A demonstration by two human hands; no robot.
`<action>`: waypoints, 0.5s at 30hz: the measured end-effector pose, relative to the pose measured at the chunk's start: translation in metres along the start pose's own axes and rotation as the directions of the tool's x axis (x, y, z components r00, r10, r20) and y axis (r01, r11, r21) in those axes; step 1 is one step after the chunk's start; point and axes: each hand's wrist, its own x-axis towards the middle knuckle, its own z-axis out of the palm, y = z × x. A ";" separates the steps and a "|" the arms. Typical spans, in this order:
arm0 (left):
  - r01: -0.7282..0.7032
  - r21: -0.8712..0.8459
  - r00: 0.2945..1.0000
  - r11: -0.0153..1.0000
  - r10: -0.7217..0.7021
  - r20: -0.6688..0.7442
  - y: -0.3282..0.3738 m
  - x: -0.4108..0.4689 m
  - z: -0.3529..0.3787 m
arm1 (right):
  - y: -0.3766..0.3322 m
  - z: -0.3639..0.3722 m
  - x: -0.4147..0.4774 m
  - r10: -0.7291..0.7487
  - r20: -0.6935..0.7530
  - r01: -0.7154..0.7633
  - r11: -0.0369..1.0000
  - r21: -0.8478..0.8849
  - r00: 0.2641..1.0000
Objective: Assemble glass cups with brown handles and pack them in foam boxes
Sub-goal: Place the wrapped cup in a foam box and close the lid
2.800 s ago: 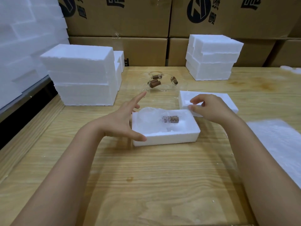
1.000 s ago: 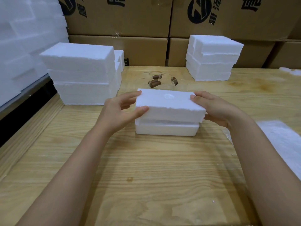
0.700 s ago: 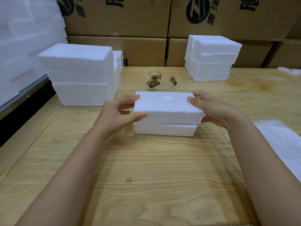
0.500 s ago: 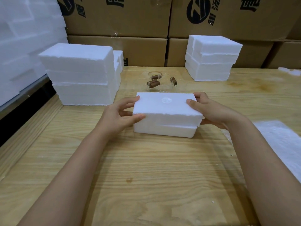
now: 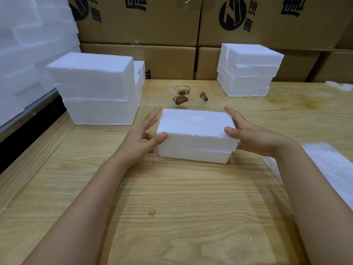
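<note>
Change: foam lid (image 5: 194, 125) has settled lower onto foam box (image 5: 193, 154), mid-table (image 5: 172, 197).
Left hand (image 5: 142, 133): fingers splayed straight, thumb touching the lid's near corner.
Right hand (image 5: 252, 136): straight-fingered, pressing the lid's right end.
Beyond: glass cups (image 5: 180, 99), brown-handled.

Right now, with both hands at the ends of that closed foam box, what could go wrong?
1. The foam lid overhangs the base on the right, so it may not be seated. Forcing it could chip the edge.
2. The glass cups lie loose just behind the box, and a push away could knock them.
3. The left hand touches with the thumb only, so a lift could slip.
</note>
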 end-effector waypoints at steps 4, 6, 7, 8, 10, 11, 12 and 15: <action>0.039 -0.012 0.999 0.999 -0.039 0.019 0.001 0.002 0.002 | 0.006 0.004 0.005 -0.014 -0.008 0.014 1.000 0.019 1.000; 0.042 -0.067 0.999 0.997 -0.040 0.030 0.000 0.002 0.001 | 0.007 0.005 0.006 -0.023 -0.010 0.023 1.000 0.018 1.000; 0.041 -0.089 0.999 0.995 -0.038 0.036 0.000 0.002 0.001 | 0.008 0.005 0.006 -0.027 -0.006 0.027 1.000 0.016 1.000; 0.039 -0.102 0.999 0.994 -0.035 0.041 -0.001 0.002 0.000 | 0.009 0.005 0.005 -0.032 0.001 0.032 0.999 0.008 0.999; 0.035 -0.110 0.998 0.993 -0.029 0.061 -0.001 0.001 -0.001 | 0.012 0.004 0.001 -0.058 0.019 0.058 0.998 -0.038 0.998; 0.030 -0.096 0.997 0.995 -0.023 0.074 -0.002 0.000 -0.002 | 0.014 0.004 -0.002 -0.077 0.034 0.079 0.995 -0.058 0.996; 0.018 -0.066 0.996 0.998 -0.012 0.088 -0.003 -0.001 -0.003 | 0.017 0.003 -0.004 -0.094 0.050 0.097 0.993 -0.060 0.994; -0.008 -0.012 0.989 1.000 0.010 0.145 -0.007 0.000 -0.005 | 0.030 0.003 -0.007 -0.137 0.067 0.139 0.990 -0.020 0.988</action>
